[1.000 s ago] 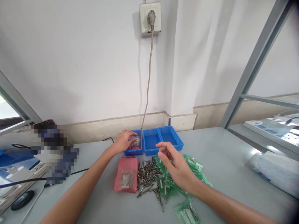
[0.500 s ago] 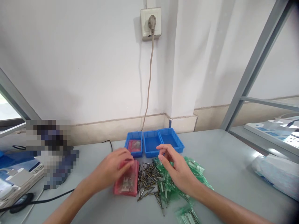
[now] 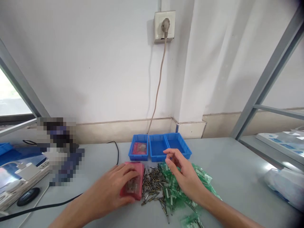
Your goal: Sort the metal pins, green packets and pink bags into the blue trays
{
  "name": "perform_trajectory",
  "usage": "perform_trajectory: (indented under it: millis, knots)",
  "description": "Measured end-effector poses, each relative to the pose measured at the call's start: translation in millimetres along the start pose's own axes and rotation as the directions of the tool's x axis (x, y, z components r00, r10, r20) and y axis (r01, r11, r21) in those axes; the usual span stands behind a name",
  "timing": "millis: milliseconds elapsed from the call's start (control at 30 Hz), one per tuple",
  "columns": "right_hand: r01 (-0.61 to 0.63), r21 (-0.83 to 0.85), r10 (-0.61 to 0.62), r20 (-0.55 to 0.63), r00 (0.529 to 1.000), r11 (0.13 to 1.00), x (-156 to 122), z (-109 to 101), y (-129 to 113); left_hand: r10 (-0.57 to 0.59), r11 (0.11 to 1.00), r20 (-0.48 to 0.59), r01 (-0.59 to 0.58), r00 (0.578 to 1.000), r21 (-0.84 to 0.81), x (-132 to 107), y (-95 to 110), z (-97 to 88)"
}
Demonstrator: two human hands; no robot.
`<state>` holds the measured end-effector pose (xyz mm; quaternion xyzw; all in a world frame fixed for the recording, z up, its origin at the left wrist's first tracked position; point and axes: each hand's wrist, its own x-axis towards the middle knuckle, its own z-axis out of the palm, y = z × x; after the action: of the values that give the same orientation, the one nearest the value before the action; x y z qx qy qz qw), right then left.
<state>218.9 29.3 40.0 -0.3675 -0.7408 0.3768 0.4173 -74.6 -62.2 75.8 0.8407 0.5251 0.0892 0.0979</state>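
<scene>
My left hand rests on a stack of small red plastic bags, its fingers apart over the top and its thumb by the near edge. Whitish pieces show through the uppermost bag. A loose heap of metal rivets lies just right of the stack. Above a pile of green plastic bags hovers my right hand, open, fingers loosely curved and nothing visible between them. Some of the green bags are hidden beneath that hand and forearm.
Behind the rivets stand blue trays: a small tray with red bags inside and a divided tray. A black mouse, a black cable and a power strip lie left. A plastic-wrapped pack sits at right.
My left hand has gone from closed fingers at the stack's far end to spread fingers across its left side. My right hand has barely moved. The whole view has shifted slightly.
</scene>
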Motion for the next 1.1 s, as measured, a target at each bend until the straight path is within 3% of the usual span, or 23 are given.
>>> perform_trajectory:
  millis: [467,667,833,933,1000,1100]
  knots:
    - [-0.006,0.003,0.006,-0.002,1.000,1.000,-0.1,-0.5,2.2,0.002,0.993,0.032,-0.006,0.999,0.118,-2.5,4.3,10.4]
    - [-0.019,0.005,0.019,-0.004,1.000,1.000,-0.3,-0.8,0.3,0.061,0.994,-0.036,-0.057,0.998,0.093,-6.9,3.7,11.5]
    - [-0.014,0.014,0.014,-0.002,1.000,1.000,-0.8,-0.5,1.5,0.036,0.999,-0.115,-0.032,0.993,0.038,-1.4,5.3,5.1]
    - [-0.010,0.000,0.010,-0.008,1.000,1.000,-0.9,-0.5,0.8,0.007,0.997,-0.165,-0.018,0.986,-0.071,8.0,5.1,-0.1]
    - [-0.005,-0.015,0.005,-0.002,1.000,1.000,-1.2,-1.0,-1.3,-0.068,0.971,-0.191,0.021,0.979,-0.238,15.9,7.4,-4.7]
    - [-0.004,-0.019,0.005,0.038,0.999,1.000,-2.5,-2.0,-6.0,-0.161,0.849,-0.201,0.032,0.966,-0.527,31.0,14.0,-8.7]
